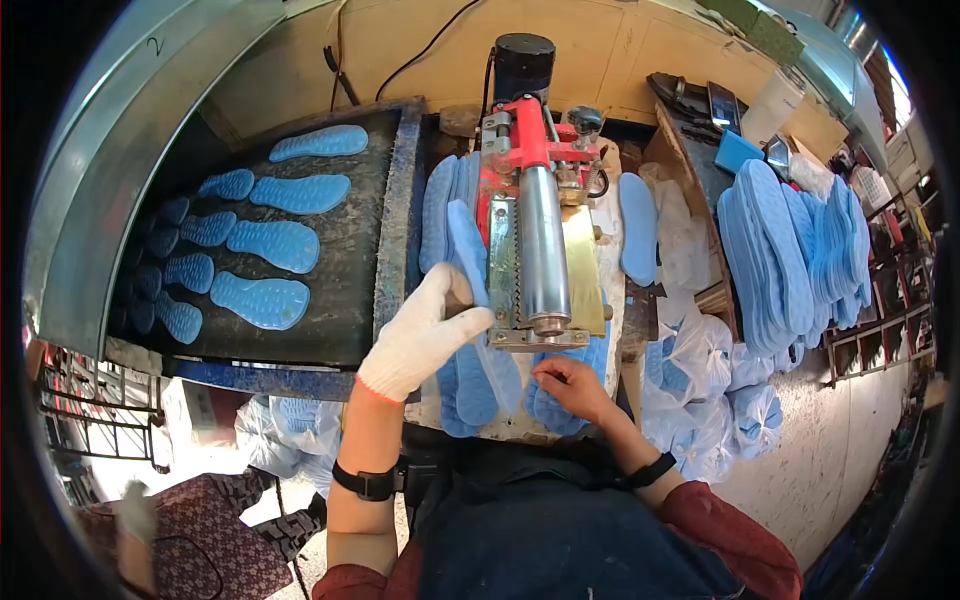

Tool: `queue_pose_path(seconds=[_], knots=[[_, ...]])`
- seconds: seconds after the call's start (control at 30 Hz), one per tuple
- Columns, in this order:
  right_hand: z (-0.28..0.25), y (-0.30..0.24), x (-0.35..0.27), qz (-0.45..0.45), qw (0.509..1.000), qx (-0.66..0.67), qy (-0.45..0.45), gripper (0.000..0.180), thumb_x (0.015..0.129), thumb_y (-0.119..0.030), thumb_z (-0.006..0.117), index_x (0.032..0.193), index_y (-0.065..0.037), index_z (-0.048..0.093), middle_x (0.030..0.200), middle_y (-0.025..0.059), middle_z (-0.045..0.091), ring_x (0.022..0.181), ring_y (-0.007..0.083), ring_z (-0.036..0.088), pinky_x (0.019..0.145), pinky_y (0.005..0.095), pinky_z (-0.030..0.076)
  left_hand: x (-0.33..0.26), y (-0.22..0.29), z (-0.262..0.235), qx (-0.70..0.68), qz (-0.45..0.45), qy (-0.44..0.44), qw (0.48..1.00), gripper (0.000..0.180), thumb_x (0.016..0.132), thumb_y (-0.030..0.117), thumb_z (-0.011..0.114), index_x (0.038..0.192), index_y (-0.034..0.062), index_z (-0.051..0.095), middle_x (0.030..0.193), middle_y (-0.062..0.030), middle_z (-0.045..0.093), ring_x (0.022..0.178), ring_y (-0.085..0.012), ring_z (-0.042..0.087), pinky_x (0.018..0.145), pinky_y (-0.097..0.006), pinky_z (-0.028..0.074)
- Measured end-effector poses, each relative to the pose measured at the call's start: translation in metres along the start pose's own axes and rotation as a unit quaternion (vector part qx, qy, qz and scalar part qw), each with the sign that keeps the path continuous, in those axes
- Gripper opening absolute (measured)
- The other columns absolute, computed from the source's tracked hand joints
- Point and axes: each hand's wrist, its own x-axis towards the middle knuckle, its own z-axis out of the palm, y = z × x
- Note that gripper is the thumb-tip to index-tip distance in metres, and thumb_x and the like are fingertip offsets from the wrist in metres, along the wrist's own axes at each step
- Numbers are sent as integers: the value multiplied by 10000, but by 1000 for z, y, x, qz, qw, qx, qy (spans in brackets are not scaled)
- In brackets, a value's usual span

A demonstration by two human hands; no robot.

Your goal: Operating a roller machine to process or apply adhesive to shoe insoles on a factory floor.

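My left hand, in a white knit glove, is closed around a blue shoe sole at the left side of the roller machine. Its thumb points toward the machine's front plate. My bare right hand is just below that plate, with thumb and forefinger pinched together; whatever may be between them is too small to make out. Blue soles lie under and in front of the machine, between my hands. A pale translucent strip hangs over them. More soles lie left of the roller, partly hidden by it.
On the left, a dark conveyor belt carries several blue soles in rows. A single sole rests right of the machine. Stacked soles stand at the far right, near a phone and a white bottle. Filled plastic bags sit below.
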Motion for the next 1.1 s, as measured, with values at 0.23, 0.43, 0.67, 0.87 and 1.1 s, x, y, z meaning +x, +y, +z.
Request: queue_pose_path(seconds=[0.23, 0.43, 0.67, 0.87, 1.1], knots=[[0, -5, -2, 16, 1000, 13, -5, 139, 921, -98, 661, 1035, -23, 683, 858, 42, 637, 755, 112, 588, 677, 274, 481, 9, -2, 21, 86, 56, 117, 988, 314, 774, 130, 727, 913, 56, 455, 800, -28, 475, 735, -127, 466, 653, -308, 412], [-4, -8, 0, -9, 1000, -21, -2, 139, 919, -100, 662, 1033, -23, 683, 873, 49, 650, 763, 125, 602, 687, 276, 489, 5, -1, 40, 101, 79, 210, 969, 276, 762, 9, 681, 902, 88, 457, 771, 25, 349, 689, -78, 355, 622, -251, 362], [-5, -8, 1, -2, 1000, 15, -14, 128, 926, -94, 652, 1028, -21, 677, 874, 41, 655, 765, 116, 615, 690, 272, 492, 10, -27, 46, -140, 85, 267, 950, 343, 729, -40, 674, 963, 77, 453, 843, 20, 384, 737, -78, 390, 668, -245, 398], [-5, -9, 1, -7, 1000, 18, -12, 129, 928, -90, 648, 1034, -24, 678, 874, 43, 655, 781, 110, 623, 692, 268, 498, 10, -46, 44, -251, 80, 252, 931, 333, 751, -47, 653, 992, 69, 456, 867, 13, 430, 746, -70, 430, 679, -224, 414], [-6, -10, 0, 0, 1000, 26, -17, 188, 943, -115, 636, 1099, -12, 657, 915, 54, 665, 822, 120, 628, 725, 270, 501, -8, -53, 32, -368, 74, 225, 899, 371, 815, -21, 647, 1133, 18, 461, 903, -38, 569, 778, -132, 589, 772, -299, 537]])
